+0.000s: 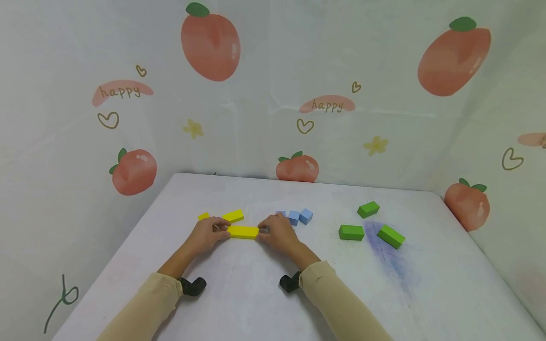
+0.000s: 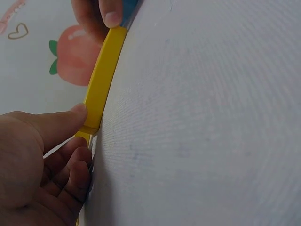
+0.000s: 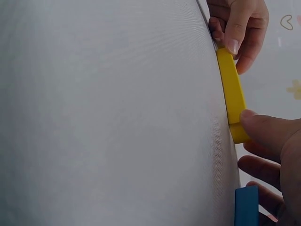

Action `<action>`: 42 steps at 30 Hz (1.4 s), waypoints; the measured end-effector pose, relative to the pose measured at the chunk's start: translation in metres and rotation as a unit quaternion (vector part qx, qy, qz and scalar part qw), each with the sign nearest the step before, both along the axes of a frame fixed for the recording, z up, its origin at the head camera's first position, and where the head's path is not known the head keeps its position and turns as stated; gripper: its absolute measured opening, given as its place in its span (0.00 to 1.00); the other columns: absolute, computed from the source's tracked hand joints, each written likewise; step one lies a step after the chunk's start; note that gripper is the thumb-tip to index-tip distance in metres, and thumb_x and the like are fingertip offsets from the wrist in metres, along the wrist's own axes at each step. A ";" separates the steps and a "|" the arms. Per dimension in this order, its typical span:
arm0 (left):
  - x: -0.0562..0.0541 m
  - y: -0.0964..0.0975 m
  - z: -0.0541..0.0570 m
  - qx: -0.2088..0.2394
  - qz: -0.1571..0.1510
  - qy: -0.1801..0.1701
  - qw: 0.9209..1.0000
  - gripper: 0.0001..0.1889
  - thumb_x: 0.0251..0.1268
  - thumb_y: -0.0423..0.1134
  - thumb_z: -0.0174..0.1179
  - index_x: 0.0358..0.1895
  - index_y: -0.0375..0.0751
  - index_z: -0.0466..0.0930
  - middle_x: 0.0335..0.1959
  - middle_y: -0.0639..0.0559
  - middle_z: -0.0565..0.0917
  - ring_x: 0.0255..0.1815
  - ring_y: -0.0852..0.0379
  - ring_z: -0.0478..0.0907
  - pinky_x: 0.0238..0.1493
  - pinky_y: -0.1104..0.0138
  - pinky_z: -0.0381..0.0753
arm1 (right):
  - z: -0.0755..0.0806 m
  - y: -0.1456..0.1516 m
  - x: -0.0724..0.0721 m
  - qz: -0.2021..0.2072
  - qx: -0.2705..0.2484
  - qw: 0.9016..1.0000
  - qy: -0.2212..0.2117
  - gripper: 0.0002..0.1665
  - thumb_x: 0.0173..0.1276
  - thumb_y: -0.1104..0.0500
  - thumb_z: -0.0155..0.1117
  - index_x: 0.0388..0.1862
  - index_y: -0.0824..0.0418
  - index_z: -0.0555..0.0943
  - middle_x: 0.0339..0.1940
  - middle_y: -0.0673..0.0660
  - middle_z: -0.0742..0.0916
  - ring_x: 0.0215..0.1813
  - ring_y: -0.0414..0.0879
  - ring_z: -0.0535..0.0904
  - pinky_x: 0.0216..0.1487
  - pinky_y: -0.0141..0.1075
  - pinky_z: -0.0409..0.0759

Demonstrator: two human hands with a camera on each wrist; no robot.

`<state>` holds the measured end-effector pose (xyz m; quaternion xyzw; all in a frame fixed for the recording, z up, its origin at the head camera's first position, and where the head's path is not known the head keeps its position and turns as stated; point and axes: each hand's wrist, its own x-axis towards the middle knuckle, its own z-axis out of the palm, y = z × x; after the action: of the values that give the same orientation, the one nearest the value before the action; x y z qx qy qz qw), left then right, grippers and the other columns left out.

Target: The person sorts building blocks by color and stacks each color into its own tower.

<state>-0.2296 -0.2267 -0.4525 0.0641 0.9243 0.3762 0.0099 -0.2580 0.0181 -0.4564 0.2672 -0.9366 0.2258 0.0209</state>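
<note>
A long yellow block lies crosswise on the table between the two hands. My left hand pinches its left end; in the left wrist view the thumb rests on that end, with the other fingers curled behind. At the right end my right hand grips the block, its thumb on the near corner in the right wrist view. Just behind the left hand lie another yellow block and a partly hidden yellow block. Small blue blocks stand beside the right hand, one partly covered by it.
Toward the right of the white table lie three green blocks: one at the back, one nearer the middle and one angled by a purple smudge. A fruit-printed white cloth hangs behind.
</note>
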 end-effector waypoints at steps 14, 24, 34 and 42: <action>0.000 0.001 -0.001 0.003 0.005 -0.002 1.000 0.15 0.60 0.35 0.68 0.50 0.38 0.83 0.37 0.52 0.82 0.36 0.56 0.77 0.40 0.62 0.77 | -0.002 0.001 0.000 0.000 0.000 1.000 -0.009 0.17 0.61 0.50 0.72 0.48 0.53 0.87 0.44 0.49 0.86 0.51 0.48 0.73 0.57 0.44 0.70; 0.002 0.002 0.001 0.008 0.017 0.005 1.000 0.16 0.59 0.36 0.68 0.51 0.39 0.82 0.37 0.52 0.81 0.35 0.55 0.77 0.38 0.63 0.77 | -0.001 0.001 0.001 0.000 -0.010 1.000 -0.020 0.17 0.61 0.51 0.72 0.48 0.54 0.87 0.44 0.49 0.86 0.50 0.49 0.74 0.55 0.43 0.71; 0.000 0.004 0.001 0.017 0.070 0.038 0.997 0.21 0.61 0.38 0.67 0.57 0.38 0.78 0.33 0.50 0.79 0.28 0.54 0.73 0.29 0.65 0.74 | 0.002 0.002 0.002 0.000 -0.020 0.999 -0.026 0.16 0.61 0.52 0.72 0.47 0.54 0.87 0.43 0.49 0.85 0.48 0.48 0.74 0.52 0.41 0.72; -0.006 0.009 0.000 -0.014 0.121 0.032 0.992 0.22 0.63 0.40 0.64 0.60 0.38 0.76 0.28 0.49 0.77 0.24 0.53 0.70 0.27 0.64 0.71 | 0.001 0.000 0.000 -0.007 -0.024 0.998 -0.051 0.16 0.61 0.52 0.72 0.48 0.54 0.87 0.44 0.48 0.85 0.49 0.47 0.74 0.53 0.40 0.73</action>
<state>-0.2357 -0.2180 -0.4524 -0.0363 0.9304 0.3590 -0.0646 -0.2580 0.0186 -0.4550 0.2486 -0.9326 0.2609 -0.0187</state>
